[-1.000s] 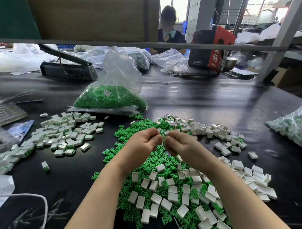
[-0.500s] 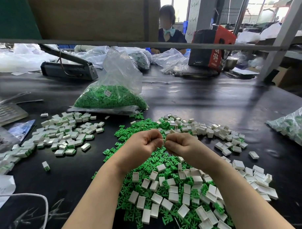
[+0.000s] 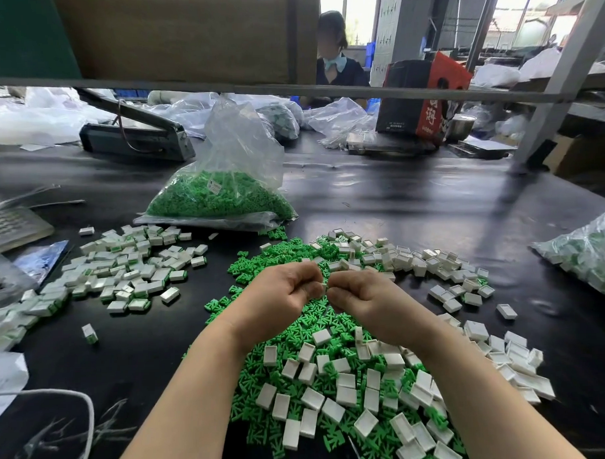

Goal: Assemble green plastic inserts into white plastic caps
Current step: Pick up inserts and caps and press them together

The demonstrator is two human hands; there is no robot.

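Currently we list, at frame centre: left hand [image 3: 279,298] and right hand [image 3: 369,302], knuckles up, fingertips meeting over the heap. Grip: both hands curled tight, pinching one small piece [image 3: 323,286] between them; only a white sliver shows, so we cannot tell cap from insert, nor how far it is seated. We judge the press runs across the frame, each hand pushing toward the other, both equally near.

Stock, lower centre: loose green inserts [image 3: 291,329] mixed with empty white caps [image 3: 346,392], directly beneath the hands. More caps [image 3: 415,263] trail to the right.

Left of centre: pile of assembled caps [image 3: 131,273], green showing at their edges, well apart from the hands.

Upper centre: clear bag of green inserts [image 3: 221,197] on the black table [image 3: 413,205].
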